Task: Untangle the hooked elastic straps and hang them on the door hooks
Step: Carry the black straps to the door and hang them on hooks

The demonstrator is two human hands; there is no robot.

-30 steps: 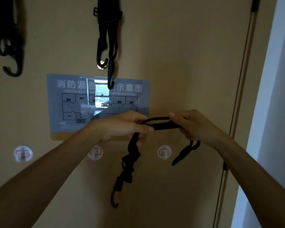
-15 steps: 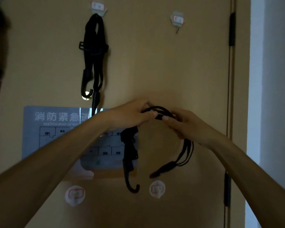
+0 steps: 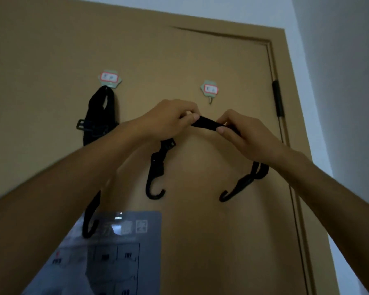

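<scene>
A black elastic strap [image 3: 207,124] is stretched between my left hand [image 3: 170,120] and my right hand [image 3: 241,135], both pinched on its middle. One hooked end [image 3: 155,188] hangs below my left hand, the other hooked end [image 3: 232,190] dangles below my right wrist. Just above my hands a bare adhesive door hook [image 3: 209,91] sticks to the tan door [image 3: 200,231]. To its left another door hook [image 3: 109,78] carries a hung black strap [image 3: 100,116], partly hidden behind my left forearm.
A grey evacuation map sign [image 3: 119,252] is fixed to the door low down. The door's hinge [image 3: 278,99] and frame run along the right, with a white wall [image 3: 339,81] beyond.
Both hands have lifted the strap up the door to just under the bare hook. The view has tilted upward, so the door's top edge now shows.
</scene>
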